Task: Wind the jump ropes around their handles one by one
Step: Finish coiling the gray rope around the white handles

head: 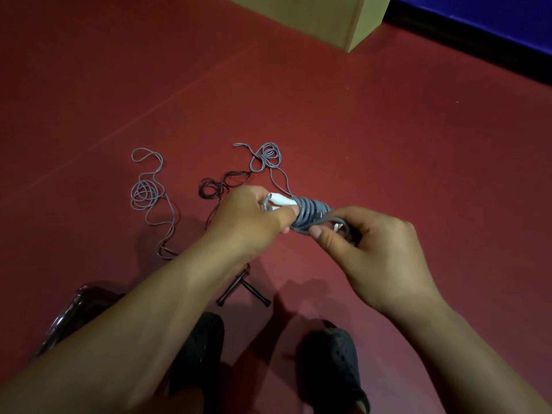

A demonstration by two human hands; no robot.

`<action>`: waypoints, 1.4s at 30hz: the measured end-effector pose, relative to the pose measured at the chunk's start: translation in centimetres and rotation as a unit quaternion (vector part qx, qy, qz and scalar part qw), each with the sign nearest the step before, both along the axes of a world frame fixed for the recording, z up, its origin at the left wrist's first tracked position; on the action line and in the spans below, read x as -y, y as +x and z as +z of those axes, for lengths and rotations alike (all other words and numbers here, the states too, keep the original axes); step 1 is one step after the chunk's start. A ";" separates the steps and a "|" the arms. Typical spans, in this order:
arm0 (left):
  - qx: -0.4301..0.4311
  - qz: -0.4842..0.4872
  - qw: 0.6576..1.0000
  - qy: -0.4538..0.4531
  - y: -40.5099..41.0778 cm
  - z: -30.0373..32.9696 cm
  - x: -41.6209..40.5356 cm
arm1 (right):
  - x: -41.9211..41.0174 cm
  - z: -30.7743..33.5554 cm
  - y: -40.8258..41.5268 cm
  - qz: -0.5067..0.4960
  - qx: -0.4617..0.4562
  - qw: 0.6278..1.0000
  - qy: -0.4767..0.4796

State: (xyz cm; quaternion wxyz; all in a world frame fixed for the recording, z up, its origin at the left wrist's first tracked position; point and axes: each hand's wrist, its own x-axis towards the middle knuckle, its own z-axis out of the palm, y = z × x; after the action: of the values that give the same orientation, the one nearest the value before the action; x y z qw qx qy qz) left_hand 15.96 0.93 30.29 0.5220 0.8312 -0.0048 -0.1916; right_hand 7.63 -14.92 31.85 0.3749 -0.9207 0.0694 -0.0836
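My left hand (248, 218) grips the white handles (280, 201) of a grey jump rope, which point up and left. Several grey turns of that rope (312, 215) are wound tightly round the handles. My right hand (373, 249) pinches the rope's strand just below the coil. The rope's loose end (267, 158) trails away to a tangle on the red floor. A second grey rope (146, 192) lies coiled at the left. A dark rope (219, 183) lies between them, and its dark handles (243, 288) rest crossed below my left wrist.
The red floor (388, 138) stretches all round. A tan box (328, 16) stands at the top, beside a blue mat with a black edge (493, 34) at the top right. My feet in black shoes (331, 363) are at the bottom. A dark object (71, 312) sits at the lower left.
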 end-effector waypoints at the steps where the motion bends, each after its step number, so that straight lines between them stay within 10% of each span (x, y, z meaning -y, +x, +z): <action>1: 0.006 -0.021 1.000 0.009 -0.1 -0.1 -0.1 | 0.0 0.1 0.0 -0.003 0.002 1.000 0.010; 17: -0.078 -0.232 0.968 -0.063 -0.8 1.2 -0.5 | 0.3 0.0 0.5 -0.015 -0.011 0.970 0.244; 33: -0.126 -0.098 0.944 -0.289 -1.5 1.7 1.2 | -2.2 0.2 1.7 -0.177 0.093 0.917 0.344; 42: -0.098 -0.049 0.968 -0.227 -1.2 1.6 1.1 | -2.4 1.0 2.5 -0.109 0.074 0.911 0.390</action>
State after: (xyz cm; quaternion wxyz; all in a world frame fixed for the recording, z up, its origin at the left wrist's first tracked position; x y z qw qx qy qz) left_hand 14.74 -0.16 31.88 0.6850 0.6667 -0.0377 -0.2914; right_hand 10.11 -12.52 32.86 0.6969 -0.6790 0.1681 -0.1583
